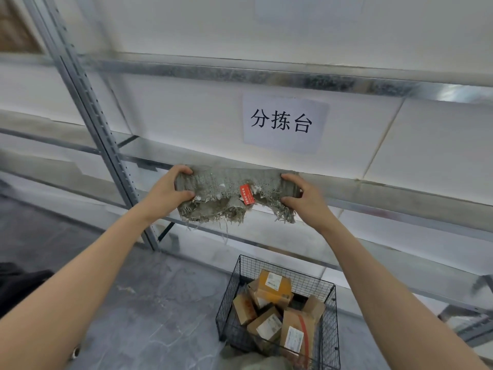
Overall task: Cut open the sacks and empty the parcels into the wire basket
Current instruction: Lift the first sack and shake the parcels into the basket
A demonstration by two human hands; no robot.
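A folded grey woven sack [226,193] with a frayed lower edge and a small red label is held up in front of the shelf. My left hand [170,190] grips its left end and my right hand [301,198] grips its right end. Below, on the floor, stands a black wire basket [226,297] holding several cardboard parcels [274,287] with white shipping labels. The sack hangs well above the basket, a little to its left.
A galvanised metal shelving rack [240,73] stands against the white wall, its upright [88,108] at the left. A paper sign [284,124] with black characters hangs on the wall. The floor [133,303] is grey. A dark object [18,284] lies at the left edge.
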